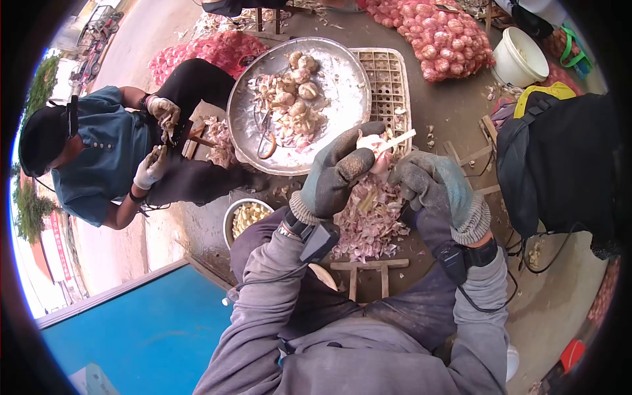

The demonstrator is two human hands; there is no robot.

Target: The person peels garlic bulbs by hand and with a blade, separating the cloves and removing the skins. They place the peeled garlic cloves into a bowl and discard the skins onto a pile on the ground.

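Gloved in grey and teal, my left hand [340, 169] is closed round a garlic bulb [374, 146] with a pale stem sticking out to the right. Close beside the bulb is my right hand [431, 181], its gloved fingers curled together; whatever they may pinch is hidden. Beyond my hands, a round metal tray [342, 69] holds garlic bulbs [298, 92], loose skins and scissors [266, 145] with an orange handle. A pile of garlic skins [372, 224] lies below my hands, between my knees.
A co-worker [99, 155] in white gloves sits at the left. A bowl of peeled cloves [247, 217] stands by my left knee. Also around are a plastic crate [390, 82], red net bags of garlic [438, 39], a white bucket [520, 58], a black bag [559, 164] and a blue board [151, 329].
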